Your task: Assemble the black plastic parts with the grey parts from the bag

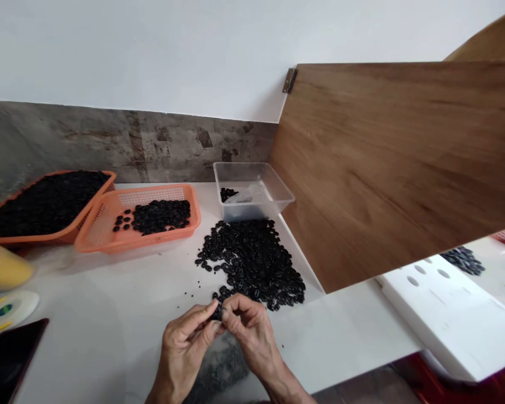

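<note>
Between the fingertips of my left hand (187,339) and my right hand (250,331) is a small black oval piece (216,312), partly hidden by the fingers. Both hands are closed in a pinch and meet at it, low over the white table. Just beyond them spreads a pile of black oval pieces (256,258) that look alike, small and shiny, some with a slot or hole through the middle. What exactly the pieces are, I cannot tell.
Behind the pile stands a clear plastic bin (284,196) with some pieces inside. To the left are an orange basket (88,241), partly filled, and a fuller orange basket (73,221). A yellow bottle (6,266), tape roll (29,306) and dark phone (12,356) lie left. A wooden partition (395,163) rises at right.
</note>
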Available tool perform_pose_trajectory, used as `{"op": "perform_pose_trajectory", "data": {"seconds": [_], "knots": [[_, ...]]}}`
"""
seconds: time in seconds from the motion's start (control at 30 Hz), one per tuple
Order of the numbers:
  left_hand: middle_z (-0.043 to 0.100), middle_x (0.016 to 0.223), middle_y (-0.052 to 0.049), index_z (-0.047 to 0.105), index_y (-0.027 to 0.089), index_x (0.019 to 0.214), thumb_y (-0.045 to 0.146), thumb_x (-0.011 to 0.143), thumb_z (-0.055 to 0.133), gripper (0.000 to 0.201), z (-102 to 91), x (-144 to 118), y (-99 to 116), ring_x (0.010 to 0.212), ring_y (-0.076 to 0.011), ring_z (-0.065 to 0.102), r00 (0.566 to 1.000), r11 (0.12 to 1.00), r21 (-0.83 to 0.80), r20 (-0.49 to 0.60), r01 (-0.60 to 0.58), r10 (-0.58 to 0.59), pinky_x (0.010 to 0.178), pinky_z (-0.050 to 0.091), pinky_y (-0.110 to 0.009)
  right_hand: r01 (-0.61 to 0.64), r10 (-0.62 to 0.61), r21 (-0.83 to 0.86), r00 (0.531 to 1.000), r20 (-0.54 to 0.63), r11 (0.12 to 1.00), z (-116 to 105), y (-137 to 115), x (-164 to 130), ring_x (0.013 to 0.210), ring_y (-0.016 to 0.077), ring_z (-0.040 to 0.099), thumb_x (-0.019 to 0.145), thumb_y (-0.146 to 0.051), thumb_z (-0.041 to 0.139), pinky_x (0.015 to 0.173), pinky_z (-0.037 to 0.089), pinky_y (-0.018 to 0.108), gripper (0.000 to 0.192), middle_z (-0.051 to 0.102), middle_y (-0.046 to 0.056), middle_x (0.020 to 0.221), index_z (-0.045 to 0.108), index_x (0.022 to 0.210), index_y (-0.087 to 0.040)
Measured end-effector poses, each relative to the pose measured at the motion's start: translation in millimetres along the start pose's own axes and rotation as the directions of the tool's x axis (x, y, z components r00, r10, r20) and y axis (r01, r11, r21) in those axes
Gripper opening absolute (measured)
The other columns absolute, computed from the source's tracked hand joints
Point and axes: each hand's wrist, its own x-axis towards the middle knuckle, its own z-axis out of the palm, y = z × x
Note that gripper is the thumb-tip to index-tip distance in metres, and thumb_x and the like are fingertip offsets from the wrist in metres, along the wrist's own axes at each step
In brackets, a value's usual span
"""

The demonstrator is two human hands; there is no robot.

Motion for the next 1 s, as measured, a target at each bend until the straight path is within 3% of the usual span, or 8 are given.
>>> {"op": "perform_pose_trajectory", "data": {"seconds": [0.13, 0.23, 0.4, 0.57, 0.73, 1.0], "knots": [[0.071, 0.075, 0.003, 0.071, 0.034, 0.111, 0.012, 0.083, 0.061, 0.037, 0.2, -1, 0, 0.063, -0.0088, 0.067, 1.000, 0.998, 0.062, 0.008, 0.008, -0.008, 0.062, 0.054, -0.013, 0.024, -0.025, -0.032, 1.000, -0.013, 0.999, -3, 2, -2, 0.063, 0.0148, 0.058, 0.085, -0.039, 0.063, 0.066, 0.045, 0.028, 0.030, 0.063, 0.003, 0.064, 0.059, 0.070, -0.014], [0.072, 0.069, 0.002, 0.075, 0.029, 0.104, 0.018, 0.082, 0.065, 0.027, -2.3, -2, -5, 0.060, -0.0099, 0.067, 0.988, 0.987, 0.035, -0.010, 0.156, -0.156, 0.061, 0.054, -0.014, 0.056, -0.060, -0.098, 0.997, -0.041, 0.994, -4, 4, -4, 0.067, 0.0151, 0.057, 0.085, -0.038, 0.063, 0.069, 0.044, 0.027, 0.029, 0.062, 0.003, 0.066, 0.059, 0.070, -0.014], [0.072, 0.061, -0.002, 0.075, 0.017, 0.102, 0.031, 0.079, 0.069, 0.028, -6.3, -2, -11, 0.056, -0.0129, 0.066, 0.910, 0.908, -0.059, 0.031, 0.414, -0.413, 0.060, 0.055, -0.018, 0.073, -0.087, -0.191, 0.994, -0.068, 0.979, -4, 7, -5, 0.066, 0.0140, 0.052, 0.085, -0.040, 0.062, 0.067, 0.041, 0.026, 0.032, 0.057, 0.002, 0.066, 0.058, 0.067, -0.014], [0.070, 0.056, -0.001, 0.077, 0.016, 0.090, 0.034, 0.076, 0.072, 0.024, -5.9, -1, -10, 0.051, -0.0127, 0.064, 0.901, 0.898, -0.084, 0.009, 0.432, -0.433, 0.055, 0.053, -0.019, 0.064, -0.082, -0.283, 0.995, -0.052, 0.957, -6, 4, -6, 0.068, 0.0144, 0.051, 0.085, -0.040, 0.061, 0.064, 0.038, 0.025, 0.032, 0.057, 0.003, 0.068, 0.057, 0.066, -0.014], [0.068, 0.053, -0.002, 0.076, 0.013, 0.087, 0.035, 0.075, 0.071, 0.025, -2.4, 5, -5, 0.050, -0.0134, 0.063, 0.888, 0.888, -0.053, 0.092, 0.456, -0.451, 0.054, 0.052, -0.021, 0.089, -0.103, -0.328, 0.994, -0.024, 0.940, -10, 3, -6, 0.065, 0.0131, 0.049, 0.086, -0.040, 0.060, 0.061, 0.036, 0.024, 0.035, 0.055, 0.002, 0.066, 0.056, 0.064, -0.014], [0.070, 0.059, -0.003, 0.074, 0.013, 0.083, 0.038, 0.071, 0.077, 0.027, 10.5, 12, -5, 0.049, -0.0118, 0.062, 0.833, 0.784, -0.285, 0.154, 0.552, -0.531, 0.051, 0.048, -0.020, 0.023, -0.028, -0.177, 0.999, -0.023, 0.984, -23, 5, 0, 0.062, 0.0129, 0.052, 0.081, -0.045, 0.066, 0.062, 0.040, 0.024, 0.035, 0.059, 0.002, 0.064, 0.062, 0.068, -0.013]]}}
